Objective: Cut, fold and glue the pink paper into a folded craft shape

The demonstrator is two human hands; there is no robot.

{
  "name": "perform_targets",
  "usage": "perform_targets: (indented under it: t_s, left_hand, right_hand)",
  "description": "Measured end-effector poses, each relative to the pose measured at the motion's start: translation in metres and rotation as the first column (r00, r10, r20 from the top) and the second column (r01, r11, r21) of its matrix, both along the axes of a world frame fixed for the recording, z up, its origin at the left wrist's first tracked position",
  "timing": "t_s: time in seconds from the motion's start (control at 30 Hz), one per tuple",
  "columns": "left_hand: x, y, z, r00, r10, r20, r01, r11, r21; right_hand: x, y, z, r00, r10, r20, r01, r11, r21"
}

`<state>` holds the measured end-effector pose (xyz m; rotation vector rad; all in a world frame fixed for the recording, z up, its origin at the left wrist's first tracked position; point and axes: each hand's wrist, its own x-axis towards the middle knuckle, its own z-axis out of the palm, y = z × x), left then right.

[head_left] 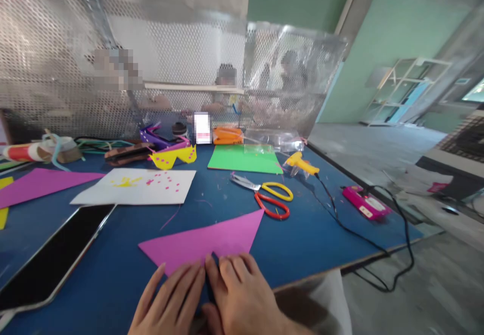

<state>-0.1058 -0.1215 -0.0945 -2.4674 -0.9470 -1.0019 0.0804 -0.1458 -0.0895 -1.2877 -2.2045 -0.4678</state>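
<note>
A purple foam-like sheet (204, 239) with slanted edges lies flat on the blue table (310, 244) right in front of me. My left hand (172, 299) rests on its near edge, fingers stretched out side by side. Touching it on the right is my right hand (242, 292), with bent fingers bunched on the same edge. A small dark tip (215, 256) shows between the right fingers; I cannot tell what it belongs to. The near part of the sheet is hidden under both hands. Scissors (260, 189) with red and yellow handles lie past its right corner.
A phone-like slab (60, 254) lies at left, below a dotted white sheet (132, 186). A yellow mask (174, 157), a green sheet (245, 158) and an orange item (228, 136) stand farther back. At right are a yellow glue gun (300, 163), its cord and a pink box (366, 203).
</note>
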Motion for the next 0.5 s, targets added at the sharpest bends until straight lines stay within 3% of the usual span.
perform_targets:
  t_s: [0.1,0.23,0.37,0.5]
  left_hand:
    - [0.001,-0.008,0.013,0.991,0.018,-0.132,-0.024,0.999,-0.039]
    - [0.005,-0.012,0.025,0.981,0.050,-0.190,-0.055,0.998,-0.023]
    - [0.011,-0.017,0.029,0.981,0.076,-0.176,-0.088,0.994,-0.063]
    - [0.013,-0.019,0.028,0.986,0.079,-0.148,-0.090,0.994,-0.067]
  right_hand:
    - [0.009,-0.010,0.027,0.999,0.039,0.024,-0.033,0.974,-0.224]
    - [0.025,-0.005,0.051,0.993,0.116,0.033,-0.095,0.922,-0.376]
    - [0.033,0.004,0.055,0.982,0.191,0.011,-0.171,0.903,-0.394]
    - [0.033,0.004,0.052,0.986,0.167,0.004,-0.154,0.914,-0.374]
